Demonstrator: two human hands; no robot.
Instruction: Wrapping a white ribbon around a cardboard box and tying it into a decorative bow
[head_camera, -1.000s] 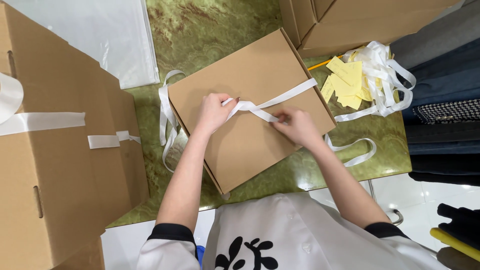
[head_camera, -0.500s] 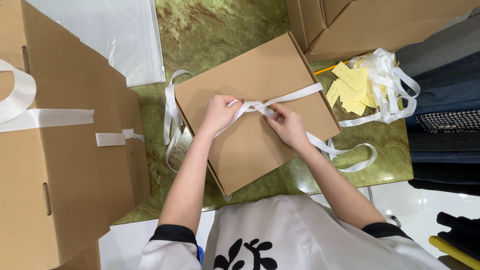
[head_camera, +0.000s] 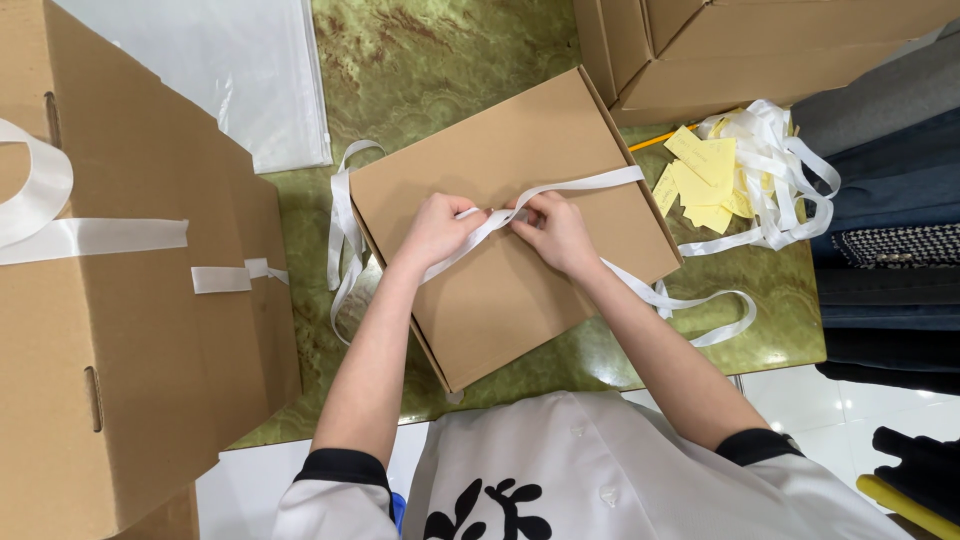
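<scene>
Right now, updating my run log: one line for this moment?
left hand: pinching white ribbon | right hand: pinching same ribbon | flat cardboard box: closed, on green table

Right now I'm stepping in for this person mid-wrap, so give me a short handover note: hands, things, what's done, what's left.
Left hand and right hand both pinch the white ribbon at the middle of the flat cardboard box, which lies on the green table.
Done: ribbon runs across the lid; loose ends trail off both sides.
Left: no finished knot or bow shows.
Nearby: spare ribbons and yellow slips to the right.
</scene>
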